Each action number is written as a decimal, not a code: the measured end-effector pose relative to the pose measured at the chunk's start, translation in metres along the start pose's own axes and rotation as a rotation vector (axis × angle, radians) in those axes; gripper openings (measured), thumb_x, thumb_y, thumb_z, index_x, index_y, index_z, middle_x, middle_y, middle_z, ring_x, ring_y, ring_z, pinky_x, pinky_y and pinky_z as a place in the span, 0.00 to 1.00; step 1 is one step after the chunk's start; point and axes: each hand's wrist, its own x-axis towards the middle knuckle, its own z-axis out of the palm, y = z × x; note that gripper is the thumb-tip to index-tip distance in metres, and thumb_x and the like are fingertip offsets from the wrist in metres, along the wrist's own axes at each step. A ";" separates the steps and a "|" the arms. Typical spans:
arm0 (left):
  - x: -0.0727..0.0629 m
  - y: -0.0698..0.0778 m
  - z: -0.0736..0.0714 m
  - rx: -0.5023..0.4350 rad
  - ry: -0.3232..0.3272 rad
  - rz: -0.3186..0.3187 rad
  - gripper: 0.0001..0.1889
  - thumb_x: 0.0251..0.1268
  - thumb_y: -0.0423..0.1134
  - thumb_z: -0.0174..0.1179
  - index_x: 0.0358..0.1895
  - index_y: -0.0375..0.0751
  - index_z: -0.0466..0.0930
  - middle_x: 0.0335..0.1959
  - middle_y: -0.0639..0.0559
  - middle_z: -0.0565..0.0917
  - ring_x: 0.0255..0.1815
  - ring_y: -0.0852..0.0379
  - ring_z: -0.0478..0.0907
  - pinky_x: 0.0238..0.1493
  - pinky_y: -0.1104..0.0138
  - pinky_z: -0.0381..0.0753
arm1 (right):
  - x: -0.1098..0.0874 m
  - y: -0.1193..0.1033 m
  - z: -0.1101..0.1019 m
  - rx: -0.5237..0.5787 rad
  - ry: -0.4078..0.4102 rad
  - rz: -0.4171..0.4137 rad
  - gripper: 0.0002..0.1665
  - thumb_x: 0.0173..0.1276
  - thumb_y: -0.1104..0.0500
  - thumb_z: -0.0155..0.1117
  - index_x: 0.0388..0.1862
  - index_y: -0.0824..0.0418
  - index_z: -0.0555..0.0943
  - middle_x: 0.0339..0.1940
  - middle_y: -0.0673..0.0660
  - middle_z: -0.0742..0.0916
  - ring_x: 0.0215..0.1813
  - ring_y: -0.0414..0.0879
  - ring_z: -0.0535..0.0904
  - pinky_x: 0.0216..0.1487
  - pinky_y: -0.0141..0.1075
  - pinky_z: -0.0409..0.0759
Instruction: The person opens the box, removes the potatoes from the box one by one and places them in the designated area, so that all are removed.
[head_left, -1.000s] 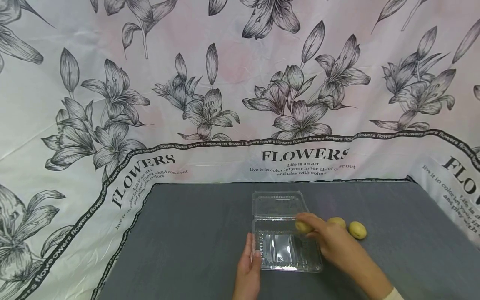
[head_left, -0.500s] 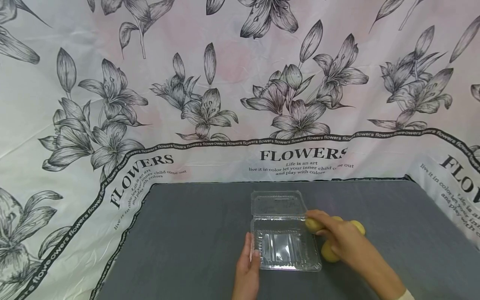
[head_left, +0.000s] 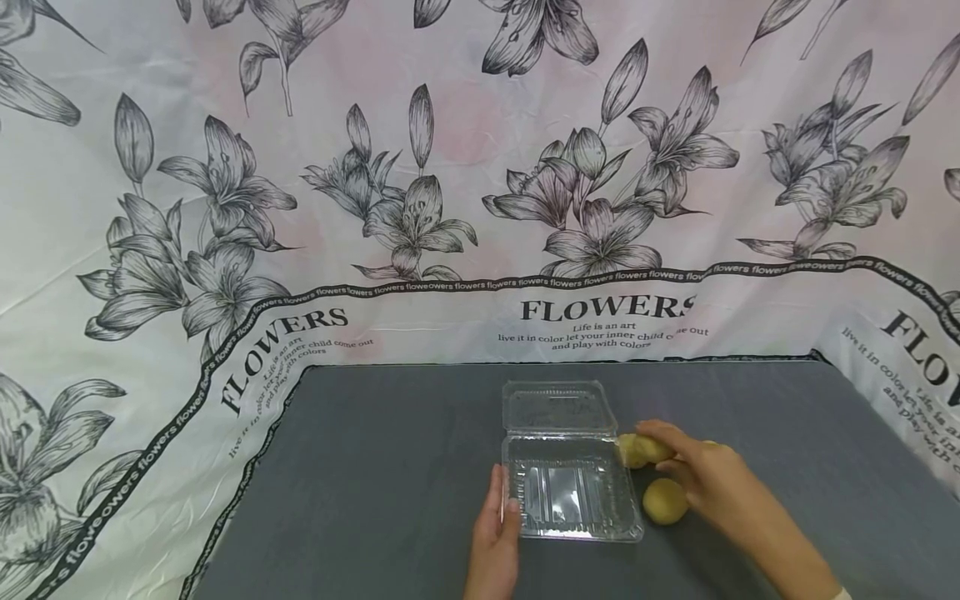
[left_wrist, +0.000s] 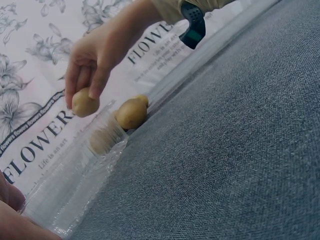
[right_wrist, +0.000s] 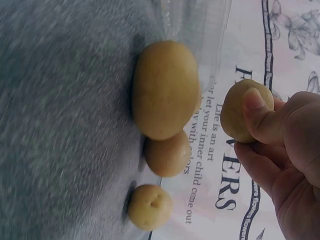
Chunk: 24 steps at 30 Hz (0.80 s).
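A clear plastic clamshell container lies with its lid folded back. My left hand holds its left side, thumb at the rim and fingers along the wall. Just past the container's right side, my right hand pinches a small potato between thumb and fingers, held up off the table in both wrist views. Below it the right wrist view shows a large potato, a smaller potato partly behind it and another small potato. From the head, a potato sits beside the container's right wall.
A grey cloth covers the table. Behind it hangs a white curtain printed with flowers and lettering, which also runs down both sides. In the left wrist view a dark band circles the right wrist.
My right hand has drawn back to the right from over the container's edge, still pinching a potato. The potato beside the container has come into view. My left hand stays put.
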 end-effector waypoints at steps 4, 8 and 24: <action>0.001 0.000 0.001 0.003 0.005 -0.001 0.34 0.86 0.33 0.46 0.83 0.22 0.41 0.84 0.28 0.50 0.84 0.34 0.41 0.69 0.85 0.50 | -0.006 0.005 -0.004 -0.017 -0.011 0.013 0.39 0.55 0.71 0.81 0.66 0.52 0.81 0.50 0.55 0.93 0.37 0.52 0.91 0.36 0.46 0.90; 0.001 0.000 0.001 0.005 0.004 -0.005 0.34 0.86 0.33 0.46 0.83 0.22 0.41 0.84 0.29 0.50 0.84 0.34 0.40 0.69 0.85 0.50 | -0.010 0.010 -0.010 -0.028 -0.035 0.035 0.40 0.57 0.71 0.80 0.68 0.50 0.81 0.51 0.55 0.93 0.37 0.48 0.90 0.35 0.44 0.89; -0.001 0.001 0.000 0.015 0.002 -0.002 0.34 0.86 0.33 0.46 0.83 0.21 0.41 0.83 0.28 0.50 0.84 0.33 0.41 0.69 0.85 0.51 | -0.030 0.025 -0.018 -0.069 -0.080 0.140 0.35 0.58 0.69 0.80 0.63 0.50 0.83 0.44 0.57 0.93 0.32 0.41 0.85 0.27 0.42 0.83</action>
